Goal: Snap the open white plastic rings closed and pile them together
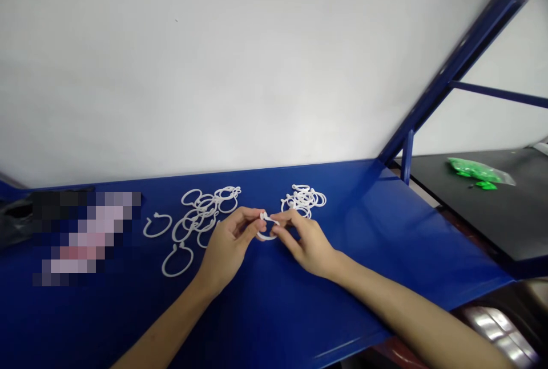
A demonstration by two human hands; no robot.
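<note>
A white plastic curtain ring [267,238] is held between my two hands, just above the blue table. My left hand [229,243] pinches its left side between thumb and fingers, by the small end piece. On the right side, my right hand [306,242] grips the same ring with thumb and forefinger. Left of my hands lies a loose spread of white rings [194,221], several of them with an open gap; part of it is hidden by my left hand. Beyond my right hand sits a smaller, tighter pile of white rings [305,198].
The blue table [265,312] meets a pale wall behind. A blurred-out patch [92,232] and a dark bag [17,221] lie at the left. Blue metal bars [454,67] rise at the right, beside a black table [462,203] with a bag of green pieces [475,170].
</note>
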